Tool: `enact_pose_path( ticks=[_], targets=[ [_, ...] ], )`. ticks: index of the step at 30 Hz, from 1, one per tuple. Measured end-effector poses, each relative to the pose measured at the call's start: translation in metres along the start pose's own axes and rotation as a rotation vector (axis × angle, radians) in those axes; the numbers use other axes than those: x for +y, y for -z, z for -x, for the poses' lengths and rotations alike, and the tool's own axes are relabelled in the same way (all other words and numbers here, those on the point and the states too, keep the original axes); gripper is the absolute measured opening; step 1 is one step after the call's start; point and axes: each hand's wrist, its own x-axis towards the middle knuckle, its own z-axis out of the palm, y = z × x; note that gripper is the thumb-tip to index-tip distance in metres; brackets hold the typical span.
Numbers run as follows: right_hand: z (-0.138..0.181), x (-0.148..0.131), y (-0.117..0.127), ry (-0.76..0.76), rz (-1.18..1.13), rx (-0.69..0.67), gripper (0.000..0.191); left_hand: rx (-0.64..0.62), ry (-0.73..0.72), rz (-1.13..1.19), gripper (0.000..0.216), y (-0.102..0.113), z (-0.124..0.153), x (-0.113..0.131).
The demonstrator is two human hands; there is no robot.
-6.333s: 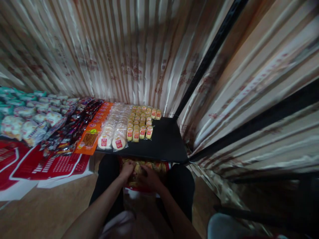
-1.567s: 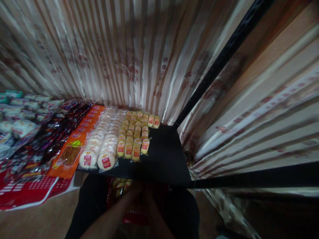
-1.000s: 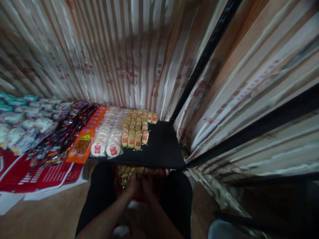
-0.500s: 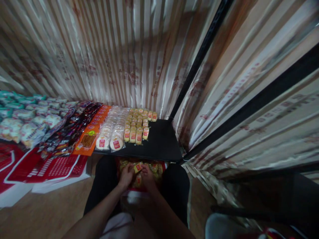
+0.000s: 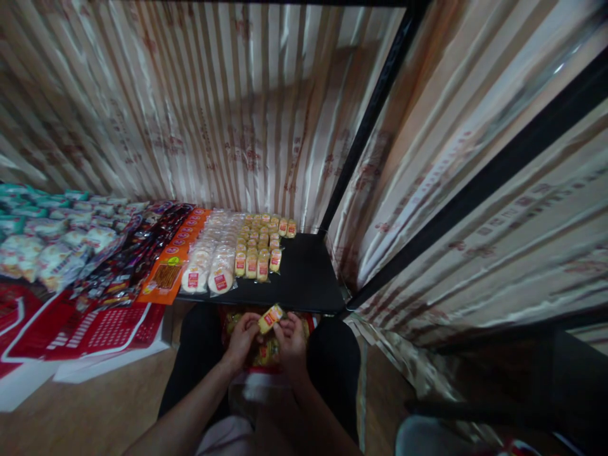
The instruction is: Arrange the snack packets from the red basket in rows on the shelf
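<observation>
A small yellow wrapped snack cake (image 5: 270, 318) with a red and white label is held tilted between my two hands. My left hand (image 5: 243, 337) pinches its left end, and my right hand (image 5: 291, 335) grips its right side. Below them, between my knees, a red container (image 5: 308, 322) holds more yellow packets, partly hidden by my hands. On the black shelf (image 5: 304, 272) just ahead stand rows of the same yellow snack cakes (image 5: 251, 263). Left of those lie rows of round white wrapped crackers (image 5: 221, 278).
Further left are an orange snack packet (image 5: 164, 272), dark wrapped snacks (image 5: 133, 253) and white-and-green packets (image 5: 61, 253). Red printed packaging (image 5: 95, 329) hangs over the shelf's front edge. Black frame bars (image 5: 361, 139) rise at the right before striped sheeting (image 5: 266, 126).
Both hands have lifted the snack cake slightly above the container and turned it more upright. The view has shifted a little.
</observation>
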Motion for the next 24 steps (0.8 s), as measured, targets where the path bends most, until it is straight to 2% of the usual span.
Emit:
enact_pose_path(
  ticks=[3, 6, 13, 17, 21, 24],
  targets=[
    [-0.002, -0.005, -0.002, -0.048, -0.145, 0.061, 0.049, -0.016, -0.044, 0.069, 0.021, -0.01, 0.001, 0.002],
    [-0.005, -0.01, -0.005, -0.101, -0.239, 0.066, 0.053, -0.012, -0.067, 0.101, 0.021, -0.019, -0.001, 0.004],
    [-0.022, -0.027, -0.007, -0.113, -0.284, -0.09, 0.045, -0.024, -0.114, 0.147, 0.018, -0.036, -0.012, 0.011],
    [-0.046, -0.032, -0.009, -0.07, -0.243, -0.104, 0.041, 0.03, -0.208, -0.119, 0.016, -0.041, -0.028, 0.012],
    [-0.076, -0.03, -0.014, -0.017, -0.171, -0.083, 0.041, 0.147, -0.394, -0.54, 0.032, -0.044, -0.043, 0.017],
    [-0.095, -0.028, -0.019, 0.038, -0.085, -0.062, 0.039, 0.176, -0.496, -0.788, 0.039, -0.046, -0.05, 0.022]
  ],
)
